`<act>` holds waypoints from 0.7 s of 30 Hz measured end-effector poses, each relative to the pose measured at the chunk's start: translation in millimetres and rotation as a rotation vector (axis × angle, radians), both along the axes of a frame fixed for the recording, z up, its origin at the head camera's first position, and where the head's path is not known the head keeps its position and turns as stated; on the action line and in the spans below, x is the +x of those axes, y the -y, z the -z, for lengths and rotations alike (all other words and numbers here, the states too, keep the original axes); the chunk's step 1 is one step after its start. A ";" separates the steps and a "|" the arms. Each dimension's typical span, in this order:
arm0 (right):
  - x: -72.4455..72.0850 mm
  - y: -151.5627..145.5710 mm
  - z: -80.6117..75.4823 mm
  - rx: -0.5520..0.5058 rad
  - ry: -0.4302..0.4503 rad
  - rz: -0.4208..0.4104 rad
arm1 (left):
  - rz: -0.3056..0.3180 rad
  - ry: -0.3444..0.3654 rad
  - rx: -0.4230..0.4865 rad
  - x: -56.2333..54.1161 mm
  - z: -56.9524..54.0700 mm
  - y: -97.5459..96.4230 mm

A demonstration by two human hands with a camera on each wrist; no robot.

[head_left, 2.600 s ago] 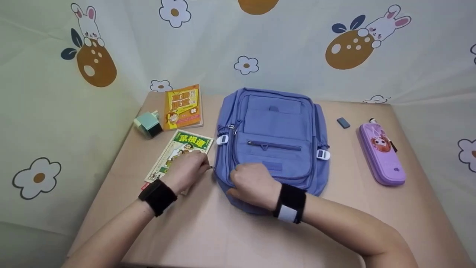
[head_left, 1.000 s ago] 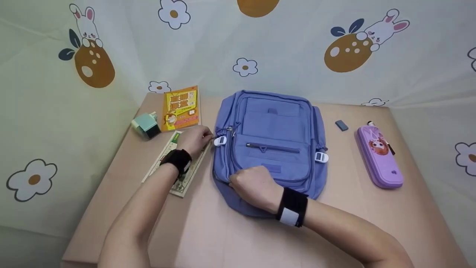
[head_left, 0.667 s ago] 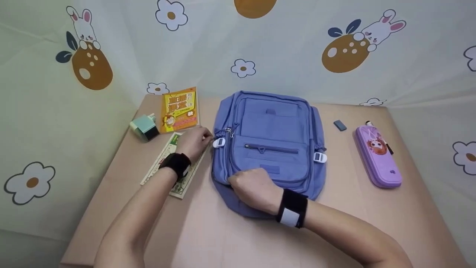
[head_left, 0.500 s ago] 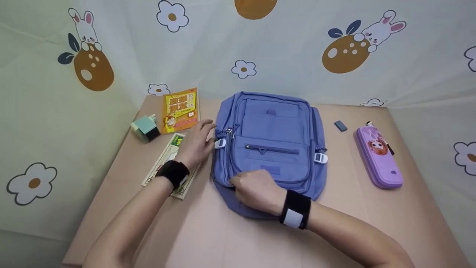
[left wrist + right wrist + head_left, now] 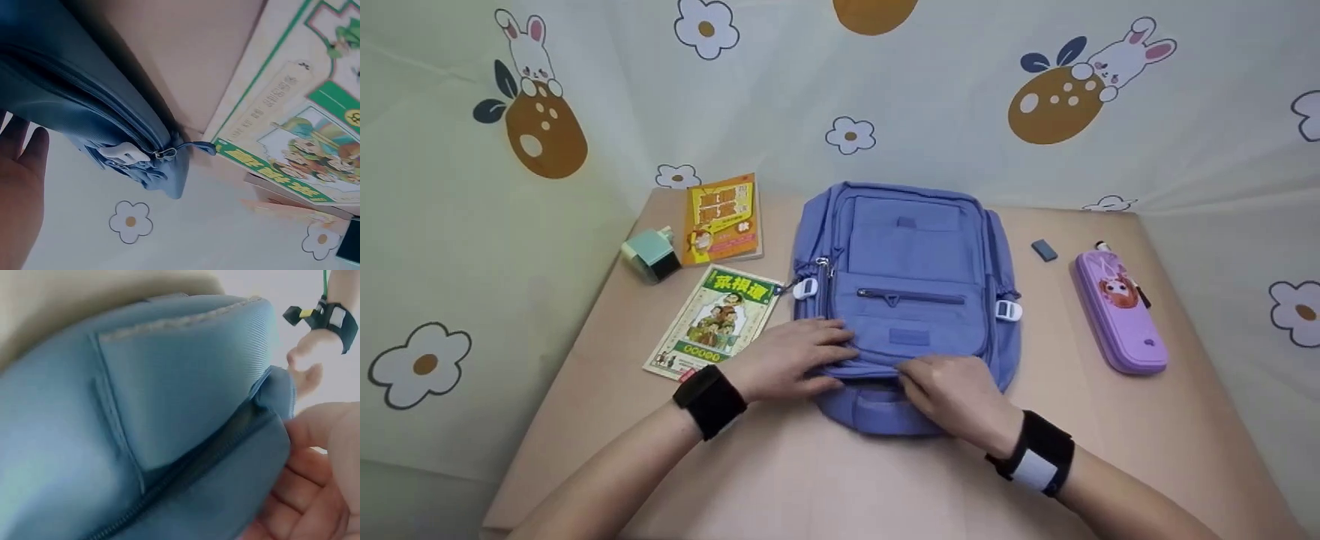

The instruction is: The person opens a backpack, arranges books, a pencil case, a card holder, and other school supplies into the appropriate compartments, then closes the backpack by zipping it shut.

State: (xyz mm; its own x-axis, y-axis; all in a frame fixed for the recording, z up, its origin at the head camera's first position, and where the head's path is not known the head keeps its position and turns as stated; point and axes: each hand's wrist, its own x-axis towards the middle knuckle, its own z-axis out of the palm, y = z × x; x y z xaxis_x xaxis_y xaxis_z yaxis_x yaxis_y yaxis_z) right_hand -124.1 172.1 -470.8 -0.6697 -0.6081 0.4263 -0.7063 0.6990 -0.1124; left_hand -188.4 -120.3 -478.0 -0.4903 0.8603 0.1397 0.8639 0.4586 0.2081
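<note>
A blue backpack lies on the table, its front facing up. My left hand rests on its lower left side with the fingers spread, and the fingertips reach over the front. My right hand pinches the edge of the opened zipper at the backpack's near end. In the right wrist view the zipper opening gapes, and its flap lies between thumb and fingers. A zipper pull with a cord loop sits at the far left side of the bag in the left wrist view.
Left of the bag lie a green-and-cream book and an orange book, with a mint-green box-like object beside them. To the right are a dark eraser-like block and a purple pencil case; a pen-like item shows behind the case.
My left hand has left the zipper pull at the bag's left side and come down onto its lower left. My right hand has moved right along the near edge, where the opening now shows.
</note>
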 end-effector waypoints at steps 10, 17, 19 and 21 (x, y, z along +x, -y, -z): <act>-13.8 -36.7 -15.6 -0.233 0.137 -0.039 | -0.144 0.085 0.221 -8.9 -21.1 -14.7; -39.0 -91.6 -20.1 -0.414 0.324 -0.101 | -0.326 0.217 0.400 -26.1 -47.8 -18.4; -46.1 -102.5 -18.7 -0.450 0.358 -0.092 | -0.361 0.232 0.438 -31.7 -54.2 -19.8; -53.4 -109.5 -17.0 -0.491 0.398 -0.089 | -0.387 0.237 0.474 -37.3 -59.3 -21.0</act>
